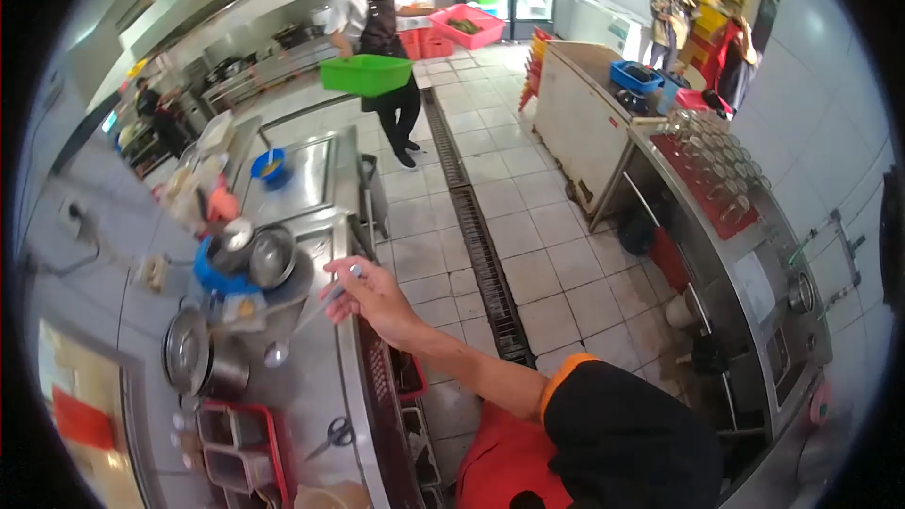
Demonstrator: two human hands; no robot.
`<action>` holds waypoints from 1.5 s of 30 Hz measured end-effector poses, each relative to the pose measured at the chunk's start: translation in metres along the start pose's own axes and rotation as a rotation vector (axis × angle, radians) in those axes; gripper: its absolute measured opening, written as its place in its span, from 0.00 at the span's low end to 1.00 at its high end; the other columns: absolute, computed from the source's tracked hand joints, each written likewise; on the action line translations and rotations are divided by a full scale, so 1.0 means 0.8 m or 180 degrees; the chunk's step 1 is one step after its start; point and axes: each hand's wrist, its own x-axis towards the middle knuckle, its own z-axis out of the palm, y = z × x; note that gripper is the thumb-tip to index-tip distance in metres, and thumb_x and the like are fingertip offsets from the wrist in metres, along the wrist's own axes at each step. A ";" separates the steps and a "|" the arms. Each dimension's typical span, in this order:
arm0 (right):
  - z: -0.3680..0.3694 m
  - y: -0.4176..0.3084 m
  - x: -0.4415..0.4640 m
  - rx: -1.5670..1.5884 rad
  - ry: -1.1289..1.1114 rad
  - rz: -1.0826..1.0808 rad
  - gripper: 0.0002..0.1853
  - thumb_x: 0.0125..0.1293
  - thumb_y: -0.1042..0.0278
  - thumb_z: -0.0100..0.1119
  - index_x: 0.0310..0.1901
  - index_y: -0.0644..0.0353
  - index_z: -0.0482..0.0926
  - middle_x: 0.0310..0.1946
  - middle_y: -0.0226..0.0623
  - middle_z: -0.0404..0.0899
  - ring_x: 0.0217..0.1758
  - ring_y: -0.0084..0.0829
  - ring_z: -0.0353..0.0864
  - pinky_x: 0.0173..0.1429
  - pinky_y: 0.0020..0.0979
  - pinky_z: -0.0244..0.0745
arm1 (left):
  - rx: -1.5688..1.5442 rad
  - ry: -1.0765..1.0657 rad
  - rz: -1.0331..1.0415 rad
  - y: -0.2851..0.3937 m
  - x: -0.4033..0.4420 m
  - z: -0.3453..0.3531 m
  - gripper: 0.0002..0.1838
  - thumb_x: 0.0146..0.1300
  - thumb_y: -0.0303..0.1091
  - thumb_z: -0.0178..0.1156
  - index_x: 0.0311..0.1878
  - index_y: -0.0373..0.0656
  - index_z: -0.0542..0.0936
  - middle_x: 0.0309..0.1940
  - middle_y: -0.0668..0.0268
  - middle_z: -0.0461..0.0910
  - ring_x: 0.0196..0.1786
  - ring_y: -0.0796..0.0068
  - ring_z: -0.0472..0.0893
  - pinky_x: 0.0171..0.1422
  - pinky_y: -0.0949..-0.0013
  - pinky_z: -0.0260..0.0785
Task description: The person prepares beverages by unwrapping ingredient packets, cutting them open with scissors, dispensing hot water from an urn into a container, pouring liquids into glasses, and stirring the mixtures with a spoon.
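Observation:
My right hand [370,304] is closed around the handle of a metal spoon [276,353], reaching out over the left steel counter [316,372]. The spoon's bowl hangs down to the left, and the handle's end sticks up past my fingers. Beyond it to the left is a steel pot [224,372] with a lid. Black-handled scissors [337,434] lie on the counter nearer to me. At the bottom edge is a pale beige shape [332,496] that I cannot make out. I do not clearly see my left hand.
A red tray [275,448] holds metal containers. Steel bowls [271,256] sit by a blue basin [212,269]. Ahead, a person [382,28] carries a green tub [366,75] and a pink basket [468,26]. Glasses [716,165] stand on the right counter. A drain grate [481,269] runs along the floor.

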 end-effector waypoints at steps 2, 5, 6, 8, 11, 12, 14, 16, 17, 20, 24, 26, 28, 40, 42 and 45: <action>-0.010 -0.060 -0.015 -0.0107 -0.0059 -0.0119 0.17 0.77 0.59 0.47 0.54 0.66 0.70 0.38 0.43 0.80 0.31 0.26 0.82 0.37 0.26 0.79 | -0.0011 -0.0343 0.0001 -0.004 0.011 0.058 0.19 0.73 0.44 0.47 0.42 0.37 0.78 0.29 0.65 0.75 0.31 0.71 0.73 0.38 0.66 0.71; -0.028 -0.122 -0.042 -0.0525 -0.0490 -0.0173 0.14 0.77 0.62 0.47 0.50 0.66 0.73 0.38 0.38 0.81 0.31 0.23 0.81 0.37 0.24 0.78 | -0.0063 -0.0839 -0.0050 -0.009 0.021 0.142 0.18 0.73 0.44 0.47 0.42 0.37 0.78 0.29 0.66 0.74 0.31 0.71 0.73 0.38 0.67 0.71; -0.030 -0.137 -0.052 -0.0883 -0.0612 -0.0201 0.13 0.76 0.62 0.49 0.47 0.66 0.74 0.35 0.38 0.80 0.30 0.22 0.80 0.34 0.25 0.76 | -0.0076 -0.1003 -0.0074 -0.011 0.022 0.163 0.18 0.73 0.44 0.47 0.42 0.37 0.78 0.29 0.66 0.74 0.30 0.72 0.73 0.38 0.67 0.71; -0.045 -0.141 -0.061 -0.1245 -0.0705 -0.0233 0.13 0.75 0.62 0.50 0.43 0.66 0.76 0.33 0.37 0.80 0.29 0.22 0.80 0.32 0.25 0.74 | -0.0108 -0.1254 -0.0122 -0.021 0.024 0.198 0.18 0.73 0.44 0.47 0.42 0.38 0.78 0.29 0.67 0.74 0.30 0.72 0.72 0.38 0.68 0.71; -0.078 -0.114 -0.062 -0.2252 -0.0886 -0.1378 0.07 0.68 0.70 0.55 0.37 0.66 0.76 0.28 0.42 0.76 0.27 0.38 0.79 0.33 0.34 0.71 | -0.0093 -0.1531 -0.0174 -0.028 0.027 0.240 0.18 0.73 0.44 0.47 0.42 0.38 0.78 0.28 0.67 0.74 0.30 0.72 0.72 0.38 0.69 0.70; -0.089 -0.106 -0.060 -0.2275 -0.0846 -0.1401 0.07 0.68 0.70 0.55 0.37 0.66 0.76 0.28 0.42 0.76 0.27 0.38 0.79 0.33 0.34 0.71 | -0.0076 -0.1799 -0.0021 -0.021 0.026 0.257 0.17 0.73 0.44 0.48 0.43 0.39 0.78 0.29 0.68 0.74 0.29 0.74 0.73 0.37 0.70 0.70; -0.112 -0.091 -0.056 -0.2918 -0.0716 -0.1429 0.07 0.66 0.70 0.56 0.37 0.65 0.76 0.27 0.42 0.75 0.31 0.44 0.77 0.38 0.38 0.71 | -0.0066 -0.2135 0.0134 -0.002 0.018 0.290 0.17 0.74 0.44 0.48 0.43 0.40 0.78 0.29 0.69 0.75 0.29 0.75 0.74 0.36 0.72 0.70; -0.143 -0.075 -0.047 -0.3049 -0.0917 -0.1382 0.07 0.66 0.68 0.56 0.37 0.64 0.77 0.30 0.42 0.76 0.34 0.44 0.77 0.39 0.39 0.72 | -0.0203 -0.2464 0.0077 0.021 0.014 0.324 0.18 0.74 0.44 0.47 0.43 0.39 0.79 0.30 0.67 0.77 0.28 0.74 0.76 0.36 0.71 0.71; -0.146 -0.076 -0.042 -0.3100 -0.1220 -0.1296 0.08 0.66 0.67 0.56 0.38 0.63 0.78 0.33 0.42 0.77 0.37 0.44 0.78 0.41 0.39 0.73 | -0.0003 -0.2538 -0.0009 0.025 0.021 0.331 0.18 0.74 0.45 0.48 0.44 0.39 0.79 0.33 0.64 0.80 0.30 0.72 0.78 0.37 0.70 0.73; -0.166 -0.091 -0.028 -0.3426 -0.1150 -0.0773 0.09 0.67 0.65 0.55 0.37 0.63 0.78 0.34 0.43 0.77 0.41 0.45 0.78 0.42 0.41 0.73 | 0.0224 -0.2699 -0.0566 0.046 0.037 0.347 0.16 0.73 0.43 0.51 0.45 0.39 0.79 0.35 0.61 0.81 0.33 0.68 0.80 0.41 0.67 0.74; -0.174 -0.077 0.018 -0.3532 -0.0797 -0.1328 0.09 0.62 0.65 0.58 0.37 0.62 0.78 0.33 0.43 0.76 0.36 0.47 0.77 0.40 0.42 0.72 | 0.0161 -0.2874 0.0107 0.049 0.076 0.380 0.15 0.73 0.39 0.48 0.36 0.40 0.77 0.25 0.70 0.76 0.26 0.83 0.72 0.30 0.78 0.64; -0.168 -0.065 0.036 -0.3491 -0.1041 -0.0872 0.10 0.65 0.65 0.58 0.40 0.63 0.79 0.36 0.44 0.78 0.37 0.46 0.78 0.42 0.40 0.74 | 0.0219 -0.2858 0.0326 0.053 0.097 0.394 0.15 0.73 0.38 0.49 0.36 0.38 0.79 0.25 0.67 0.76 0.27 0.80 0.73 0.32 0.74 0.65; -0.155 -0.076 0.057 -0.3368 -0.1275 -0.0568 0.08 0.66 0.69 0.60 0.40 0.64 0.83 0.35 0.43 0.81 0.35 0.39 0.81 0.40 0.35 0.76 | 0.0333 -0.2694 0.0516 0.052 0.123 0.400 0.15 0.72 0.38 0.51 0.36 0.38 0.80 0.25 0.65 0.76 0.28 0.77 0.73 0.33 0.71 0.66; -0.147 -0.073 0.169 -0.3545 -0.1389 -0.0169 0.04 0.62 0.76 0.63 0.38 0.65 0.84 0.25 0.37 0.80 0.26 0.28 0.79 0.31 0.29 0.71 | 0.0201 -0.2567 0.0757 0.071 0.197 0.431 0.12 0.73 0.38 0.52 0.41 0.37 0.78 0.25 0.69 0.71 0.28 0.83 0.67 0.33 0.73 0.63; -0.151 -0.073 0.181 -0.3620 -0.1249 -0.0054 0.05 0.62 0.77 0.64 0.39 0.65 0.84 0.26 0.37 0.80 0.26 0.27 0.79 0.31 0.29 0.72 | 0.0218 -0.2522 0.0709 0.074 0.195 0.438 0.12 0.73 0.37 0.52 0.41 0.37 0.77 0.25 0.69 0.71 0.28 0.83 0.67 0.33 0.73 0.63; -0.155 -0.064 0.193 -0.3323 -0.1255 -0.0297 0.05 0.62 0.77 0.64 0.39 0.64 0.85 0.27 0.38 0.81 0.27 0.27 0.80 0.32 0.29 0.72 | 0.0106 -0.2438 0.0687 0.082 0.191 0.450 0.12 0.73 0.37 0.52 0.40 0.37 0.77 0.25 0.69 0.71 0.28 0.83 0.68 0.33 0.74 0.63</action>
